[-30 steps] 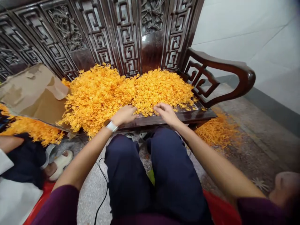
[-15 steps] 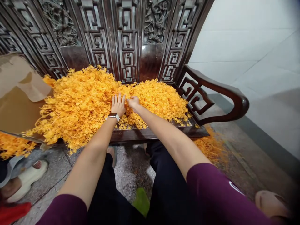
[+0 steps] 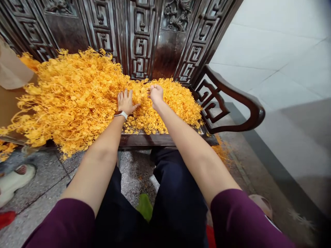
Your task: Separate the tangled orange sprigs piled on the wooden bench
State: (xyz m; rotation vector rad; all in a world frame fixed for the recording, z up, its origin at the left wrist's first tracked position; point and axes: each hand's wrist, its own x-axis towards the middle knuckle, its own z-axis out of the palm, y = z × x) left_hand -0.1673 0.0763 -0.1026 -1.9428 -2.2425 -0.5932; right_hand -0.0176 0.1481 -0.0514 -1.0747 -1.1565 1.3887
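Curled fist, objects cut off at the edges

The right hand (image 3: 156, 95) curls shut, so its palm and anything in it are hidden. The orange sprigs (image 3: 77, 93) are too tangled to separate and hide most of the wooden bench seat (image 3: 165, 140). The carved bench back (image 3: 141, 41) runs off the top edge, while a sheet of cardboard (image 3: 10, 79) and a pale slipper (image 3: 14, 181) are cut off at the left. The dark trousers (image 3: 178, 193) partly hide a green object (image 3: 144, 206), and a red object (image 3: 6, 218) at the left edge is too cut off to name.
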